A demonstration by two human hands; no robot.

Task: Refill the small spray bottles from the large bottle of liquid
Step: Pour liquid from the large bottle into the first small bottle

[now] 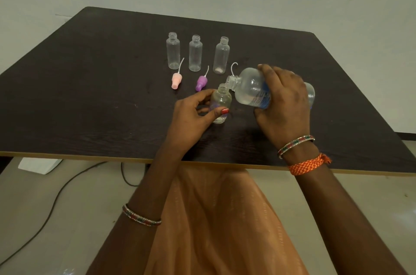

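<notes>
My right hand (284, 103) grips the large clear bottle (252, 87) with a blue label, tipped on its side, its open neck touching the mouth of a small clear spray bottle (221, 100). My left hand (193, 112) holds that small bottle upright on the dark table (90, 94). Three other small clear bottles stand uncapped in a row behind: left (173, 50), middle (195, 53), right (221, 55). A pink spray cap (176, 80) and a purple spray cap (201, 83) lie in front of them, each with a thin dip tube. Another curled tube (234, 67) shows behind the large bottle.
The table's near edge (90, 156) runs across the view above my lap. On the floor below left lie a white box (39, 165) and a dark cable (56, 198). A pale wall stands behind the table.
</notes>
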